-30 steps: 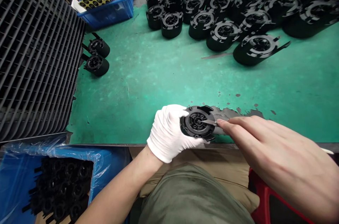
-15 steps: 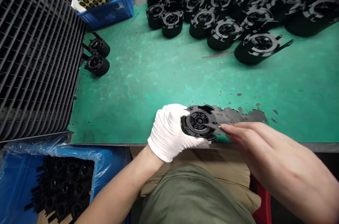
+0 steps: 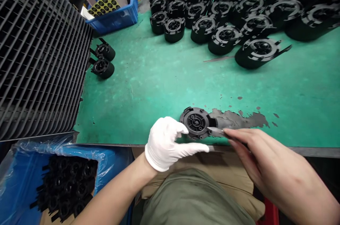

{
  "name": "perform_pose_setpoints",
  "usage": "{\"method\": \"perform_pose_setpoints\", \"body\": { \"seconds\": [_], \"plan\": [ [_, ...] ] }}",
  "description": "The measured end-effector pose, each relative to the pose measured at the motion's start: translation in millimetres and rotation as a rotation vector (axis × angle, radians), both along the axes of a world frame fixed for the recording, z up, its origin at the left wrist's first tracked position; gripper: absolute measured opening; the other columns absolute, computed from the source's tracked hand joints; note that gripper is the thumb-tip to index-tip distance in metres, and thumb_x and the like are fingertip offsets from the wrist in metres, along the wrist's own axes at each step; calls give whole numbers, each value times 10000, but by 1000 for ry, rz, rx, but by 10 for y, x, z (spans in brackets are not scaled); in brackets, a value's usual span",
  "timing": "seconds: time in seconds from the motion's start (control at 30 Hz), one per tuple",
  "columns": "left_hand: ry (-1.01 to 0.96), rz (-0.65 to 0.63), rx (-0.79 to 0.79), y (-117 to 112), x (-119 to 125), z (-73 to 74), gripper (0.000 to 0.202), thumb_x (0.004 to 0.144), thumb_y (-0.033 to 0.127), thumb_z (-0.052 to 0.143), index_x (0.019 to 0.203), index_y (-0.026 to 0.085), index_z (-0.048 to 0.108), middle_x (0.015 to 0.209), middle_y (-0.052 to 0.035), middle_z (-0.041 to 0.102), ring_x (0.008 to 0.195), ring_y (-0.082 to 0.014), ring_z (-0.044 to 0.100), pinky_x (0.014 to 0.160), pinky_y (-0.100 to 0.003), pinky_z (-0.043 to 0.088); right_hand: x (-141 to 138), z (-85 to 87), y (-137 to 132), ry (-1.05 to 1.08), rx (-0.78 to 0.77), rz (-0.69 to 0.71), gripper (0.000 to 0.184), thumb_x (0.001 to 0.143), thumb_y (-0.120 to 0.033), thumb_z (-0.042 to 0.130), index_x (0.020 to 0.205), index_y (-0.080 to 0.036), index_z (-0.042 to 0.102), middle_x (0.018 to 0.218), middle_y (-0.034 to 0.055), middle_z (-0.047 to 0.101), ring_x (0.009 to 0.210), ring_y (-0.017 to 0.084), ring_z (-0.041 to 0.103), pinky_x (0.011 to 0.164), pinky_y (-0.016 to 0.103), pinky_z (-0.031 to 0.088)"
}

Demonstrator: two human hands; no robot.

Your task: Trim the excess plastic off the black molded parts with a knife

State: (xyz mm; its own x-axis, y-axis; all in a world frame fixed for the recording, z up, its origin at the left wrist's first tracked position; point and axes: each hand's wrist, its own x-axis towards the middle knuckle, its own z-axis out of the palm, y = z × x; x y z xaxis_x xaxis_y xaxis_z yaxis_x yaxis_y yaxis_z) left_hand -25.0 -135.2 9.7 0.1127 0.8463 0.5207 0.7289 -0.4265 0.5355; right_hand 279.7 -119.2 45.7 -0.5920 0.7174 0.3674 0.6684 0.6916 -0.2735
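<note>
A round black plastic part point(image 3: 196, 123), with a ring of ribs and holes on its face, lies near the front edge of the green table. My left hand point(image 3: 166, 143), in a white glove, is just to its left with thumb and fingers spread apart. The index fingertip is close to the part's lower left rim; whether it touches I cannot tell. My bare right hand point(image 3: 260, 157) pinches a thin pointed knife blade point(image 3: 215, 130). Its tip points left at the part's right edge, and most of its handle end is hidden in my fingers.
Several black cylindrical housings point(image 3: 224, 37) stand in rows at the back right. Two similar housings point(image 3: 103, 68) are at the left beside a dark grid rack point(image 3: 39, 55). A blue bin point(image 3: 114, 19) sits behind; a plastic-lined blue crate point(image 3: 106, 168) with black parts stands below left.
My left hand has let go of the round part and drawn down and left. The part has turned, and the blade has moved from its face to its right edge.
</note>
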Motion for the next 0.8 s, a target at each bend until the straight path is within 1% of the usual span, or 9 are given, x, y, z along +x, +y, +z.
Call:
{"method": "perform_pose_setpoints", "body": {
  "seconds": [0.03, 0.1, 0.17, 0.2, 0.3, 0.37, 0.57, 0.67, 0.8],
  "plan": [
    [-12, -22, -4, 72, -54, 15, 865, 766, 899, 1162, 1174, 230, 797, 954, -23, 828, 823, -218, 839, 782, -376, 721, -9, 19, 56, -19, 37, 7, 217, 1347, -298, 571, 1456, -195, 728, 1223, 100, 913, 963, 230, 923, 859, 352, 709],
    [-11, -94, -13, 275, -150, 44, 1196, 621, 1046, 1123, 1406, 208, 792, 1239, -151, 896, 1141, -360, 926, 1027, -522, 796, -34, 55, 129, -48, 90, 28, 217, 1340, -250, 581, 1459, -161, 740, 1250, 117, 914, 978, 232, 915, 881, 369, 688],
    [17, -196, -110, 500, -198, 68, 1435, 550, 1103, 1101, 1609, 202, 744, 1510, -252, 864, 1432, -485, 880, 1240, -654, 756, -67, 80, 154, -70, 125, 28, 202, 1312, -202, 631, 1457, -123, 748, 1261, 134, 907, 989, 250, 907, 906, 399, 674],
    [41, -255, -191, 600, -199, 74, 1437, 557, 1084, 1116, 1645, 223, 739, 1556, -250, 858, 1472, -502, 867, 1275, -669, 743, -85, 90, 156, -81, 138, 17, 200, 1297, -189, 658, 1454, -107, 751, 1264, 142, 904, 994, 262, 903, 914, 414, 668],
    [96, -392, -397, 789, -132, 48, 1171, 645, 961, 1169, 1534, 285, 818, 1434, -176, 924, 1346, -462, 921, 1236, -622, 765, -120, 119, 155, -128, 157, -19, 211, 1293, -199, 655, 1446, -88, 752, 1257, 158, 896, 1001, 286, 890, 907, 435, 654],
    [85, -424, -417, 821, -75, -9, 1046, 694, 924, 1167, 1448, 277, 842, 1340, -159, 949, 1265, -438, 943, 1221, -608, 768, -124, 147, 164, -151, 156, -22, 231, 1313, -203, 585, 1439, -95, 746, 1258, 160, 890, 1009, 287, 885, 900, 433, 652],
    [10, -412, -361, 789, -37, -137, 1089, 678, 913, 1174, 1462, 240, 831, 1369, -177, 955, 1301, -442, 947, 1222, -606, 770, -101, 216, 228, -229, 157, 39, 351, 1305, -110, 403, 1445, -123, 724, 1206, 140, 878, 1003, 269, 875, 884, 393, 666],
    [12, -409, -394, 798, -37, -93, 1066, 686, 916, 1170, 1448, 249, 841, 1328, -164, 961, 1268, -438, 956, 1197, -597, 778, -99, 206, 249, -217, 163, 43, 350, 1304, -106, 397, 1439, -119, 720, 1221, 152, 878, 1020, 269, 880, 880, 382, 672],
    [19, -417, -437, 810, -23, -10, 963, 736, 882, 1163, 1396, 253, 855, 1272, -149, 965, 1211, -433, 964, 1145, -579, 783, -101, 188, 256, -175, 128, 36, 323, 1345, -210, 432, 1429, -125, 732, 1239, 156, 872, 1029, 272, 882, 868, 382, 669]
  ]
}}
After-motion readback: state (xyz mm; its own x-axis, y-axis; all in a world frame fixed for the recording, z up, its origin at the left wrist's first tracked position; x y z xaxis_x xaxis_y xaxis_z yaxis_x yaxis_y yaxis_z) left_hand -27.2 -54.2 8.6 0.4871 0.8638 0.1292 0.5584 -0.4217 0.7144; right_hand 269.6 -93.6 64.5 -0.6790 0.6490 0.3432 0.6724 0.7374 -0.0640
